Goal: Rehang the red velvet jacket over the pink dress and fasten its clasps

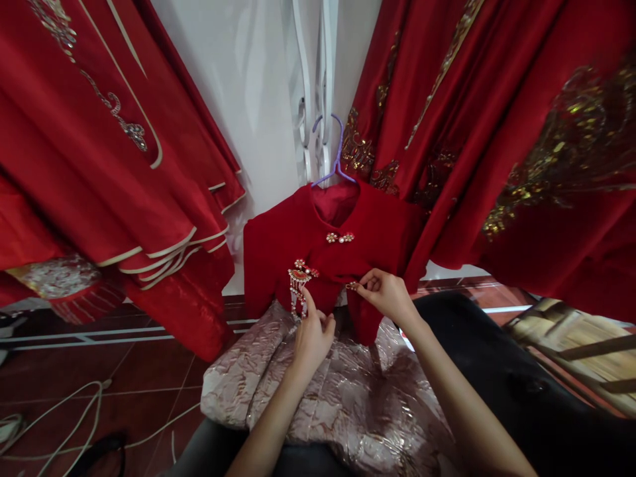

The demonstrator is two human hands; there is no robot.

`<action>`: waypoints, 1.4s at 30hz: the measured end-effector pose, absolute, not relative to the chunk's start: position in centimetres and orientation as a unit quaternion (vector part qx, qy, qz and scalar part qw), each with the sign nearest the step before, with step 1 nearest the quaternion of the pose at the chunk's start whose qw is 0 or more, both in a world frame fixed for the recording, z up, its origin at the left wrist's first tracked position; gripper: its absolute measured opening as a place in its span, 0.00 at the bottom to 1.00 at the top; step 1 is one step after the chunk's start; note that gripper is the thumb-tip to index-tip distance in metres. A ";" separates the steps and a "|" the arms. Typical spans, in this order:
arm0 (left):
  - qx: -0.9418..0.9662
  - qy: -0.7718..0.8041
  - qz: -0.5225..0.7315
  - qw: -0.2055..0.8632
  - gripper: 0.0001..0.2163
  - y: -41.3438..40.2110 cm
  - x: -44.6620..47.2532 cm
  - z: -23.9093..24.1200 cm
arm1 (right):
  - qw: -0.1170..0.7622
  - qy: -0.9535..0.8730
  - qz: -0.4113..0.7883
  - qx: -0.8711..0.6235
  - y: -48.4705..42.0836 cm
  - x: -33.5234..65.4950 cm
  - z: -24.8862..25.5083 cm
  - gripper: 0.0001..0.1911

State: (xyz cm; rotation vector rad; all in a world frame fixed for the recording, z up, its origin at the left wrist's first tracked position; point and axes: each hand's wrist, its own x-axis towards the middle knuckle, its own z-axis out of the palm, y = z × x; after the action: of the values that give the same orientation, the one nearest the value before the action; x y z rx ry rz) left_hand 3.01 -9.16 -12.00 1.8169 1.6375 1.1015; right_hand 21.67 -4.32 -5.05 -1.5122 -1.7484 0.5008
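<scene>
A small red jacket (278,252) hangs on a purple hanger (334,159) against a white wall, over a pink brocade skirt (318,404). My left hand (312,331) touches the jacket's front edge just below a tasselled bead ornament (299,281), fingers bent and pinching the cloth. My right hand (385,291) pinches a small beaded button clasp (352,286) on the jacket's flap. A second pearl clasp (340,237) sits fastened near the collar.
Red embroidered gowns hang at the left (99,152) and right (497,132). White cables (74,411) lie on the red tiled floor. Something black (497,358) lies at the right, beside a wooden piece (571,331).
</scene>
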 end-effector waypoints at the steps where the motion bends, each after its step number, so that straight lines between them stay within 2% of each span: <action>1: 0.650 0.590 0.410 0.247 0.37 -8.9 3.0 -12.0 | 0.377 -0.684 0.198 -0.593 -4.4 21.6 -5.0 0.07; 5: 0.595 0.589 0.438 0.330 0.43 -7.9 2.5 -11.7 | 0.373 -0.683 0.205 -0.594 -4.5 21.6 -4.7 0.07; 9: 0.557 0.614 0.479 0.290 0.46 -9.0 1.9 -11.3 | 0.376 -0.682 0.207 -0.593 -4.4 22.0 -4.6 0.08; 14: 0.543 0.610 0.516 0.257 0.43 -10.6 0.4 -11.8 | 0.382 -0.682 0.204 -0.590 -4.3 22.0 -4.8 0.08; 18: 0.554 0.617 0.505 0.238 0.41 -8.6 -1.1 -12.5 | 0.382 -0.679 0.234 -0.581 -4.5 21.5 -4.7 0.06; 22: 0.552 0.601 0.529 0.232 0.41 -6.5 -1.6 -13.0 | 0.384 -0.677 0.279 -0.563 -4.7 21.2 -4.6 0.06; 36: 0.544 0.625 0.514 0.223 0.40 -6.1 -1.1 -13.2 | 0.389 -0.677 0.319 -0.538 -4.7 20.6 -5.3 0.11; 40: 0.544 0.626 0.507 0.236 0.37 -6.5 -1.5 -13.5 | 0.398 -0.710 0.353 -0.462 -4.6 20.9 -5.5 0.11; 42: 0.540 0.623 0.511 0.242 0.36 -7.0 -1.6 -13.2 | 0.371 -0.762 0.351 -0.399 -4.8 20.8 -5.4 0.06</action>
State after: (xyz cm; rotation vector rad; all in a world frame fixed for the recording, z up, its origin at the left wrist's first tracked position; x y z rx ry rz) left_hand -1.63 -6.97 -13.25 1.4765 1.7040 1.3971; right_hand 20.77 -4.85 -5.35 -1.0225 -1.9543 0.8993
